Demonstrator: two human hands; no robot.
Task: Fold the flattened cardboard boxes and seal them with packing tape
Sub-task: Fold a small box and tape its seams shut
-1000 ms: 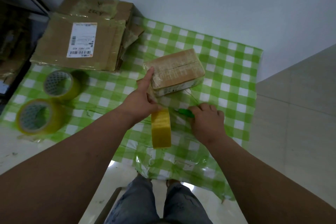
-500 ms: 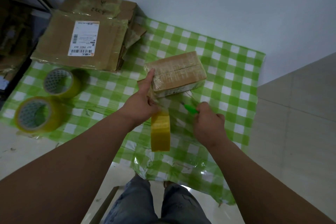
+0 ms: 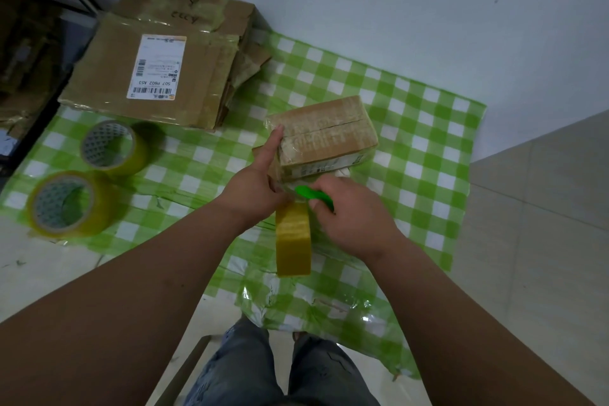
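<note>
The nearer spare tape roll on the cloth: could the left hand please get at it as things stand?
Probably not yet: the path to the nearer spare tape roll looks open, but the left hand is holding the small box.

Stack of flattened cardboard boxes (image 3: pixel 155 72) blocks 11 o'clock corner of checked cloth (image 3: pixel 425 148). Two tape rolls (image 3: pixel 112 148) (image 3: pixel 67 204) sit at 9 o'clock, close together. Folded box (image 3: pixel 326 133) occupies centre. Open cloth at 2 to 4 o'clock; wall (image 3: pixel 395 10) closes 12 o'clock.
</note>
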